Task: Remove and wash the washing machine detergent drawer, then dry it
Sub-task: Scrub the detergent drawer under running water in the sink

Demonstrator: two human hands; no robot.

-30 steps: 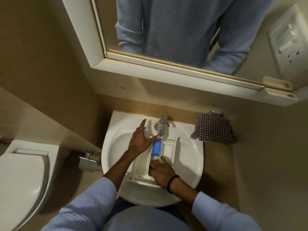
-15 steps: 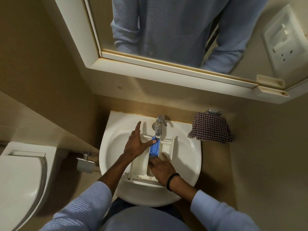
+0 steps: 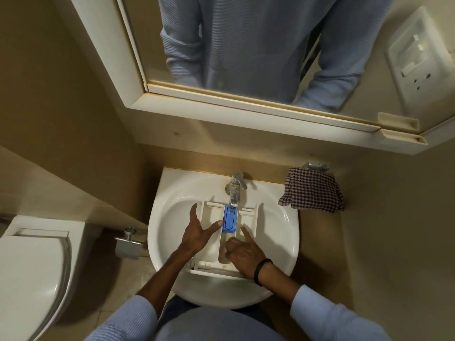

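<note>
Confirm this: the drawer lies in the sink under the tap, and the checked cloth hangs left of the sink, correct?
No: the head view shows the checked cloth right of the sink, not left. The rest holds.

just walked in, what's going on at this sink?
A person is washing a white plastic detergent drawer with a blue rectangular insert, lying in the white ceramic basin under the chrome tap. The left grip, fingers spread, presses on the drawer's left side, thumb touching the insert. The right grip rests in a near compartment, index finger extended; whether it holds anything is unclear. A checked cloth hangs right of the basin, untouched, so drying has not begun.
</note>
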